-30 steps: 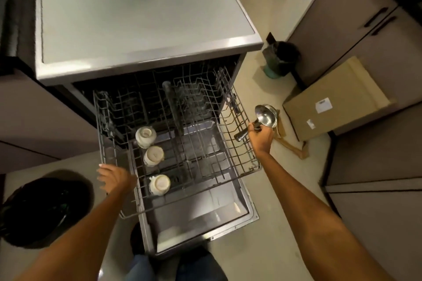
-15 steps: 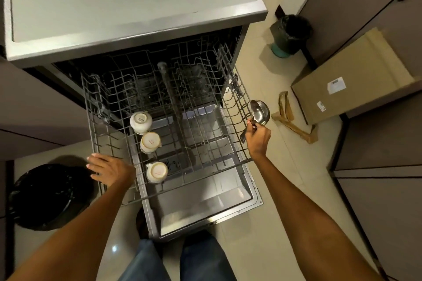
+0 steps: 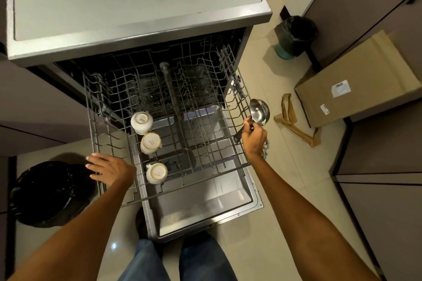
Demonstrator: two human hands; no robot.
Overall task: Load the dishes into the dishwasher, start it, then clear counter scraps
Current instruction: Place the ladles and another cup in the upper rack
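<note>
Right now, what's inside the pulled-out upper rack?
Three upturned cups in a row on the upper rack's left side. Rest looks bare. Left hand covers its front-left corner; nothing can be confirmed there.

Off to the left, a black bin bag (image 3: 45, 191) is slumped on the tiled floor (image 3: 285, 189). A small bin (image 3: 294, 36) lined with a dark bag is tucked in by the grey cabinets (image 3: 376, 155) on the right. A cardboard box (image 3: 356, 82) with white labels is leaned against them, and brown paper strips (image 3: 294, 125) are left just beside it.
</note>
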